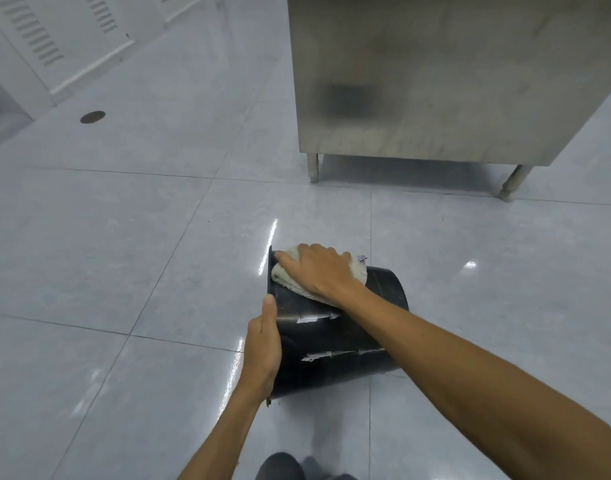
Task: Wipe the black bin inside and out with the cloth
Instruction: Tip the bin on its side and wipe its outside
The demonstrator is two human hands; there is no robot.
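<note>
A dark shoe pokes in at the very bottom, on the shiny grey floor. Just above it, two bare arms reach out to a black bin. The bin lies on its side on the floor tiles, with its open end facing left and its round bottom facing right. The left hand is closed on the rim at the open end, with the thumb lying on the outside wall. I cannot see its fingers; they are hidden by the bin. The right hand lies flat and spread out, pushing a pale fluffy cloth down on the top of the bin, close to the rim. Bits of torn white sticker run across the bin's side. Behind the bin, well apart from it, stands a big metal cabinet on short legs. A round drain cover sits in the floor far off to the left, near white slotted doors.
</note>
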